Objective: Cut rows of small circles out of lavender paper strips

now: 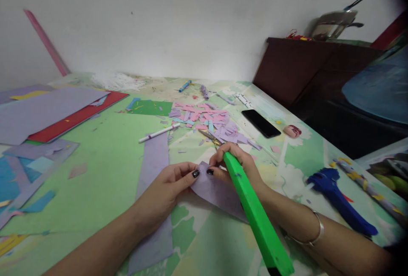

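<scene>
A piece of purple paper [219, 193] is pinched at its top corner between both hands. My left hand [174, 184] grips the left side of that corner with thumb and fingers. My right hand [237, 163] pinches it just to the right. A long bright green bar [255, 212] slants from my right hand to the lower right; whether the hand holds it cannot be told. Scissors [208, 136] point away just beyond my right fingers, which hide their handles. Under my left arm lies a long purple paper strip [153, 174], with a white and purple pen [159, 133] across its far end.
Pink and purple paper scraps [204, 116] are heaped beyond my hands. A black phone [260, 123] and a blue glue gun [342, 201] lie to the right. Purple sheets [54, 106] and a red folder [79, 116] are at left. A dark cabinet [296, 68] borders the table.
</scene>
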